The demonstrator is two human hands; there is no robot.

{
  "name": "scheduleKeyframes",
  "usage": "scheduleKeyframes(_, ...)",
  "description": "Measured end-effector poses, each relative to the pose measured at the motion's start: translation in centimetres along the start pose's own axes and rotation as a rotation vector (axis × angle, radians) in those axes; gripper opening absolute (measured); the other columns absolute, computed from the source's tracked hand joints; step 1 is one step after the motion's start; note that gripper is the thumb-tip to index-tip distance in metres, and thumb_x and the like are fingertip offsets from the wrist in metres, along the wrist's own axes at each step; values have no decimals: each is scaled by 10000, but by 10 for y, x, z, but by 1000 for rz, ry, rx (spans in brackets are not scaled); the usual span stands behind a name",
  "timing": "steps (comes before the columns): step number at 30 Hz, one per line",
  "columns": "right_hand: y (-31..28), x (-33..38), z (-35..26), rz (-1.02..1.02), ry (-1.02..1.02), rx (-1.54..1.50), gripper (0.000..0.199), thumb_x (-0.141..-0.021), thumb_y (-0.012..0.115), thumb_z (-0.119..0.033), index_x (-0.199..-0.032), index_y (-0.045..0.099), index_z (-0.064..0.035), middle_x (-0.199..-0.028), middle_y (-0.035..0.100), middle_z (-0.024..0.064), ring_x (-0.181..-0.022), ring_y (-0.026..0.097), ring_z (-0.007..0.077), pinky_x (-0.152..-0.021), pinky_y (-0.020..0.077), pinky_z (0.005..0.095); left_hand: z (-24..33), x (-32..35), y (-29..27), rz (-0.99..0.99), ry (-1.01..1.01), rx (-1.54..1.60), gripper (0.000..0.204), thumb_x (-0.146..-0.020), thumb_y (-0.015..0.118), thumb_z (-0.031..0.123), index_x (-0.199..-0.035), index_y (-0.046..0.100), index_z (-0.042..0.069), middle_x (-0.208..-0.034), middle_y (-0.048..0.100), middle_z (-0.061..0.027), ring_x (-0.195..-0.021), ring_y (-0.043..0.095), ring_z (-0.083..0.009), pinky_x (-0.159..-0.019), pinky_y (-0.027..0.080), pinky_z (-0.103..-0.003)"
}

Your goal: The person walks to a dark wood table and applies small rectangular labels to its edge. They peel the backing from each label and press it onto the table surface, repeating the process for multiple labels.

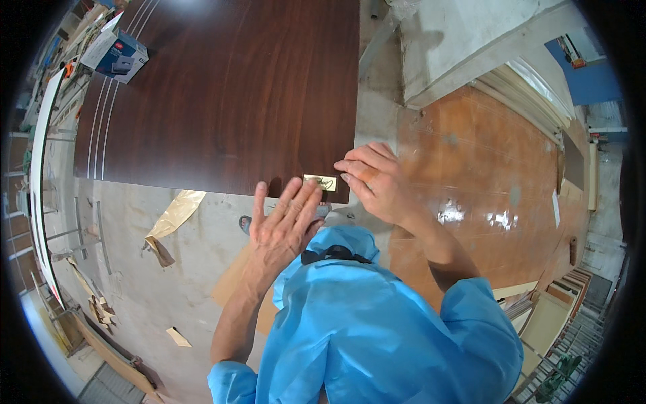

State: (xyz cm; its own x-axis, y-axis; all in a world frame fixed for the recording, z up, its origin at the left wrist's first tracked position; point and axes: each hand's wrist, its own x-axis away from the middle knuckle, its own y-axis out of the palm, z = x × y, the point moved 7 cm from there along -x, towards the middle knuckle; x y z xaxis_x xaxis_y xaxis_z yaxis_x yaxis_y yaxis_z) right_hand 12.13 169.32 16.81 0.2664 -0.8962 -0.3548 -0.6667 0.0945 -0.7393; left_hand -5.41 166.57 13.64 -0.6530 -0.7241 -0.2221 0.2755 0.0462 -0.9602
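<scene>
Looking down, I see a dark wood panel (222, 94), its near corner carrying a small gold label (320, 182) lying lengthwise along the edge. My left hand (282, 225), fingers spread flat, presses just below-left of it; my right hand (377, 182), fingers together, touches its right end, nearer.

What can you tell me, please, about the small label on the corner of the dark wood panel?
The small label is a pale, cream-gold rectangle with dark script on it. It lies flat at the near right corner of the dark wood-grain panel, close to its edge. The left hand reaches its left end with its fingertips, and the right hand presses fingertips at its right end. Its material cannot be told.
</scene>
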Motion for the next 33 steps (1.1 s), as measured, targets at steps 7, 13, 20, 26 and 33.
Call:
scheduleKeyframes(7, -12, 22, 0, 136, 121, 11, 144, -826, 698, -55, -964, 719, -21, -1005, 668, 87, -950, 619, 276, -873, 483, 406, 35, -24, 7, 134, -115, 0, 831, -923, 562, 607, -1356, 536, -102, -1482, 470, -265, -1437, 401, -361, -1183, 237, -609)
scheduleKeyframes(13, -17, 24, 2, 209, 220, -66, 141, -865, 681, -51, -1001, 711, -33, -1051, 674, 97, -969, 621, 306, -861, 513, 400, 44, -13, 13, 47, -16, 58, 731, -908, 628, 539, -1382, 555, -12, -1503, 496, -144, -1426, 435, -275, -1197, 223, -576)
scheduleKeyframes(20, -23, 37, -7, 177, 195, 20, 160, -835, 705, -3, -995, 709, 10, -1005, 683, 96, -920, 640, 275, -820, 523, 365, -12, 26, -10, 48, 4, -77, 570, -897, 695, 376, -1381, 583, 98, -1452, 566, -35, -1401, 468, -227, -1198, 235, -575)
scheduleKeyframes(26, 2, 30, -25, 15, -208, 283, 212, -737, 668, -94, -923, 689, 5, -963, 664, 87, -941, 625, 248, -881, 502, 387, -15, 29, -4, 106, -48, -71, 606, -865, 738, 325, -1391, 558, 82, -1455, 556, -76, -1403, 455, -275, -1168, 291, -550)
scheduleKeyframes(33, 8, 18, -31, -96, -476, 388, 168, -723, 652, -107, -851, 670, 0, -839, 593, 61, -842, 586, 224, -857, 501, 363, -13, 31, -1, 156, -92, -13, 624, -816, 776, 250, -1379, 565, 84, -1434, 566, -93, -1382, 472, -298, -1136, 335, -520)
